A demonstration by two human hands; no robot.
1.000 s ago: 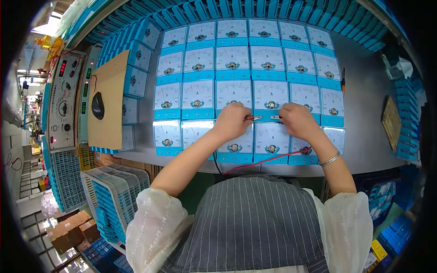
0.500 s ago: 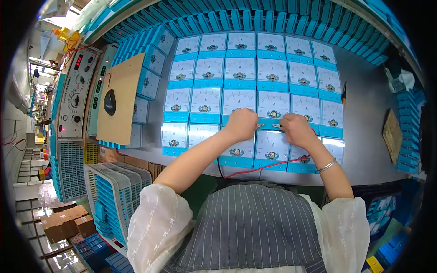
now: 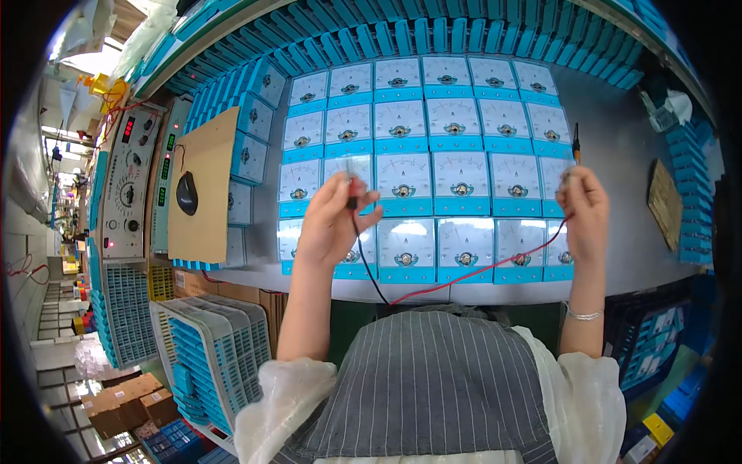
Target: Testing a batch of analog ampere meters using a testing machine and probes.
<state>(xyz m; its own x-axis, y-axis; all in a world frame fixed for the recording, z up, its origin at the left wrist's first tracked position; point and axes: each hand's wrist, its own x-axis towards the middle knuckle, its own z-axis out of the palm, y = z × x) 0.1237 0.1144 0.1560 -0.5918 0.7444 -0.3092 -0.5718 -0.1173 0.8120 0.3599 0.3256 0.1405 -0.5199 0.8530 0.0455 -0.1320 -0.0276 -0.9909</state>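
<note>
- Head view, left hand (image 3: pixel 328 228): raised over the left part of the meter rows, thumb and forefinger pinched on the end of the black lead (image 3: pixel 372 274), the other fingers loosely spread. A bit of red and black shows at the grip; the tip is blurred.
- Right hand (image 3: pixel 585 213): at the right edge of the rows, fingers curled in on the end of the red lead (image 3: pixel 495 266). What sits at the fingertips is too blurred to tell. A thin tool (image 3: pixel 576 143) lies just beyond them.
- Both leads droop to the near edge of the bench (image 3: pixel 626 193), meeting near its middle; the red one crosses above the front row.
- The leads look light and limp, so the sleeve at the end is probably the place to hold, as the wire would only bend.
- The meters (image 3: pixel 461 172) lie face up on the bench in close rows, white dials with blue lower strips. They look rigid and fairly light; the glossy fronts may be slippery and easily scratched. The sides or blue strip would likely give a safer hold than the dial.
</note>
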